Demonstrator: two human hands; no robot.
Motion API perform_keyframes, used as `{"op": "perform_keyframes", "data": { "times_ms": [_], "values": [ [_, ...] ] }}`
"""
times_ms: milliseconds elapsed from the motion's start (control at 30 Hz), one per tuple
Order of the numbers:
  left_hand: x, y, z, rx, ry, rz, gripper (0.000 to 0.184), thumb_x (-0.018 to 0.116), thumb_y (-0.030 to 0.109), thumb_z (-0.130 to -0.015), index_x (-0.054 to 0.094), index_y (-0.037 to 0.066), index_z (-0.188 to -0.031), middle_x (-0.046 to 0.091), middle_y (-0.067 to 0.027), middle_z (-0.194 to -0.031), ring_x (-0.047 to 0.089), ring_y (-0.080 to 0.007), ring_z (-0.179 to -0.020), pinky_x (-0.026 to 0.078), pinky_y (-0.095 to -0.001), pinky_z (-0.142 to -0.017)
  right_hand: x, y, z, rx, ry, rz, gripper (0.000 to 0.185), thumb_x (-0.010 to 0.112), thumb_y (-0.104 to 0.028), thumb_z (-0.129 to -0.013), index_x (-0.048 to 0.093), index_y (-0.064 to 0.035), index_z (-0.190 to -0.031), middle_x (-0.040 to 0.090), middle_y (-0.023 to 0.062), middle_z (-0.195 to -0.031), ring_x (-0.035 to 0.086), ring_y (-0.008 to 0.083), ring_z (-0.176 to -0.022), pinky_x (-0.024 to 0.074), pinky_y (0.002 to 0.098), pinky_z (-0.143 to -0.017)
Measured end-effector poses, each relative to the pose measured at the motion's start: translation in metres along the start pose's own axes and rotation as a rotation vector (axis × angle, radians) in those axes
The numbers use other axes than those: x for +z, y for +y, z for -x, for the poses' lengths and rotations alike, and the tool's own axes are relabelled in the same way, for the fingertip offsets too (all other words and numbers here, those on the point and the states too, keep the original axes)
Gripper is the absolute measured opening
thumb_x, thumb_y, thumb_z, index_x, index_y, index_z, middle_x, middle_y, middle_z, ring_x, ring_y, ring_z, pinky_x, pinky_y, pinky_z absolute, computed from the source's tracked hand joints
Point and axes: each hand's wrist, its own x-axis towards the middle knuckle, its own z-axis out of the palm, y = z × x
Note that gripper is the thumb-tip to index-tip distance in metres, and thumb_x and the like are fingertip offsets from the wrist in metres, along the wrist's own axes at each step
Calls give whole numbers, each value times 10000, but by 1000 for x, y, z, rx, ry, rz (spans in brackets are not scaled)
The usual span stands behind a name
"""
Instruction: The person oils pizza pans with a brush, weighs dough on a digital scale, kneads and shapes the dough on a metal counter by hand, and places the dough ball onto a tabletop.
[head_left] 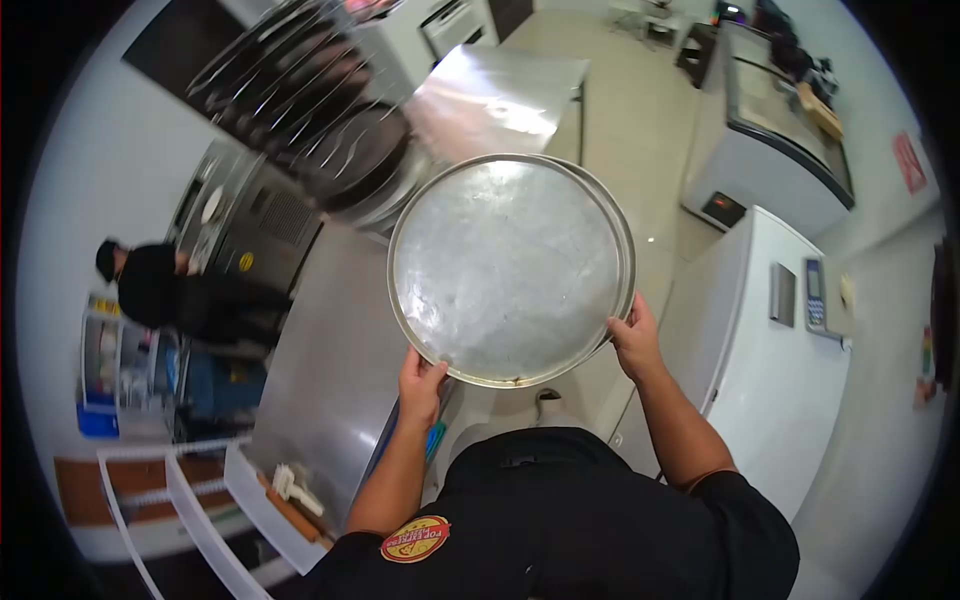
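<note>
A large round metal pizza pan (505, 270) is held out in front of my body, its flat inside facing me. A second rim shows along its right side, so at least one more pan seems to sit beneath it. My left hand (420, 385) grips the lower left rim with the thumb on top. On the lower right edge, my right hand (635, 338) is closed on the rim. The fingers under the pan are hidden from view.
A steel counter (325, 340) runs along my left, with a rack of dark round pans (350, 150) beyond it. Ahead is a steel table (500, 95). White freezers (770, 350) line the right. A person in black (160, 285) stands far left.
</note>
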Motion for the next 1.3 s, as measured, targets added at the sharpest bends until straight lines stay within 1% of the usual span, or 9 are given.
{"op": "perform_keyframes", "data": {
  "times_ms": [167, 367, 500, 600, 800, 900, 1000, 1133, 1300],
  "values": [
    [98, 27, -70, -33, -164, -17, 642, 561, -74, -918, 471, 61, -1540, 630, -77, -1357, 651, -209, -1179, 560, -349, -986, -55, -57, -21, -125, 158, -53, 517, 550, 73, -896, 528, 18, -1410, 682, 94, -1217, 685, 182, -1052, 577, 330, -910],
    [179, 24, -149, -88, -169, -37, 625, 540, -62, -886, 512, 51, -1500, 678, -60, -1225, 683, -176, -1050, 588, -324, -902, -104, -91, -83, -106, 244, -31, 507, 568, 78, -885, 545, 20, -1388, 688, 92, -1233, 683, 189, -1105, 555, 334, -970],
    [213, 21, -217, -137, -154, 41, 588, 527, -56, -874, 534, 35, -1454, 681, -66, -1200, 686, -161, -986, 609, -318, -843, -119, -117, -161, -93, 234, 3, 544, 582, 92, -879, 538, 10, -1415, 687, 92, -1205, 705, 195, -1006, 599, 337, -861],
    [235, 24, -282, -167, -124, 156, 556, 510, -51, -872, 546, 27, -1421, 683, -74, -1194, 693, -164, -966, 620, -319, -810, -117, -137, -221, -90, 150, -81, 529, 624, 59, -907, 531, 8, -1425, 687, 102, -1261, 693, 230, -1132, 568, 368, -1011],
    [258, 22, -402, -233, -117, 369, 554, 476, -60, -871, 540, 28, -1413, 682, -107, -1225, 713, -240, -1029, 627, -376, -875, -142, -132, -343, -28, 196, -129, 523, 639, 33, -948, 514, -15, -1453, 669, 113, -1298, 686, 248, -1153, 581, 412, -1019],
    [274, 48, -439, -238, -9, 473, 526, 487, -35, -852, 558, 32, -1369, 686, -116, -1217, 718, -245, -1009, 631, -383, -864, -146, -132, -407, 59, 214, -161, 519, 626, 35, -962, 504, -32, -1462, 654, 116, -1320, 683, 252, -1159, 595, 434, -999],
    [273, 53, -478, -196, 96, 472, 530, 493, -27, -841, 558, 36, -1364, 687, -111, -1217, 718, -241, -1014, 631, -393, -878, -146, -123, -480, 103, 246, -193, 536, 599, 45, -973, 502, -98, -1481, 646, 86, -1301, 690, 220, -1067, 628, 417, -873],
    [262, 31, -524, -83, 301, 508, 550, 505, -26, -830, 552, 44, -1373, 682, -102, -1236, 708, -234, -1065, 621, -412, -928, -159, -92, -598, 183, 166, -108, 535, 591, 50, -978, 481, -107, -1477, 635, 104, -1335, 671, 259, -1166, 620, 449, -925],
    [249, -14, -571, 153, 573, 612, 590, 509, -73, -831, 541, 60, -1406, 655, -112, -1308, 675, -263, -1175, 593, -471, -1014, -181, -45, -711, 331, 148, -189, 533, 581, 49, -989, 476, -130, -1480, 640, 106, -1317, 670, 264, -1147, 608, 462, -930]
  ]
}}
